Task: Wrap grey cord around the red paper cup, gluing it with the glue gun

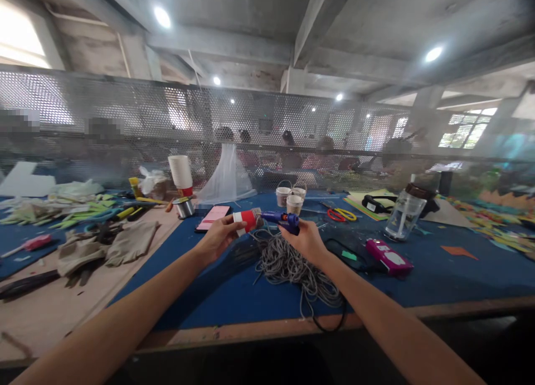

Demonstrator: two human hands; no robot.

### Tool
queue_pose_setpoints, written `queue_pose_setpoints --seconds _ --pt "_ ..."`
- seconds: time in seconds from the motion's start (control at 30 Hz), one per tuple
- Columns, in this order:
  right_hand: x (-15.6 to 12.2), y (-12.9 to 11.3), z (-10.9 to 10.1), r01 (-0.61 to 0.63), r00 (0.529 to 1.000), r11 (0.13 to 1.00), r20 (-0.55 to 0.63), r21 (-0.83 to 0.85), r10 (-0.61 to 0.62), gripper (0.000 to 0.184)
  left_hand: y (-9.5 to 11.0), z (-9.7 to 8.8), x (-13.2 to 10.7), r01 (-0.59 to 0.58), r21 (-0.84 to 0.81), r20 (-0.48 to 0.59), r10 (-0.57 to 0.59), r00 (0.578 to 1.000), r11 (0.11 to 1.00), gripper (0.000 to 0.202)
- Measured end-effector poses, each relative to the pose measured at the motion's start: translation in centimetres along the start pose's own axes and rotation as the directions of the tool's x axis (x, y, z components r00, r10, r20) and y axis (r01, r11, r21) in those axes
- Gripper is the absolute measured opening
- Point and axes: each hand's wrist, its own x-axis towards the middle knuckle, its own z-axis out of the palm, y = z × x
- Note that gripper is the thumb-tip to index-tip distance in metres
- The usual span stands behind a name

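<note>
My left hand (218, 237) is closed around a small red and white paper cup (246, 220), held on its side above the table. My right hand (307, 239) grips a blue glue gun (282, 219) whose nozzle points left and touches the cup's open end. Below both hands lies a loose pile of grey cord (292, 265) on the blue table cover (438, 273).
Several small cups (290, 198) with cord handles stand behind the hands. A phone (212, 218), a stack of paper cups (180, 173), scissors (340, 213), a clear plastic bottle (403, 215) and a pink box (388, 257) lie around. A mesh fence (267, 134) backs the table, with people beyond.
</note>
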Motion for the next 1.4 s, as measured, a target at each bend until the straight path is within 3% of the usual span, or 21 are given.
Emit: queue_pose_setpoints --seconds 0.33,0.5,0.6,0.77,0.97,1.1,1.4 --pt "-0.3 0.0 0.3 0.087 0.996 0.985 -0.002 -0.146 -0.088 0.039 -0.2 -0.2 0.1 -0.002 0.022 -0.003 0.002 1.0 1.0 0.034" --pt "-0.4 -0.2 0.1 0.082 0.997 0.989 0.014 -0.124 -0.081 0.04 0.2 0.1 -0.2 0.012 0.012 -0.014 -0.012 1.0 1.0 0.03" --pt "-0.3 -0.5 0.1 0.034 0.999 0.999 0.009 -0.027 -0.034 0.038 0.3 0.3 -0.3 0.037 -0.014 -0.022 -0.038 0.999 0.999 0.025" --pt "0.1 -0.9 -0.1 -0.047 0.997 0.942 -0.039 0.332 0.064 0.036 0.0 0.1 -0.1 0.081 -0.052 0.031 -0.079 0.996 0.995 0.02" --pt "0.6 -1.3 -0.2 -0.242 0.967 0.755 0.217 0.609 0.135 0.033 0.2 0.5 -0.6 0.11 -0.037 0.126 -0.105 0.986 0.993 0.021" --pt "0.6 -1.4 0.1 -0.275 0.956 0.665 0.269 0.694 0.115 0.033 0.5 0.9 -0.9 0.113 -0.035 0.148 -0.106 0.983 0.993 0.021" --pt "0.6 -2.1 -0.5 -0.351 0.933 0.618 0.32 0.703 0.166 0.036 0.5 0.8 -0.9 0.097 -0.03 0.156 -0.091 0.984 0.995 0.023"
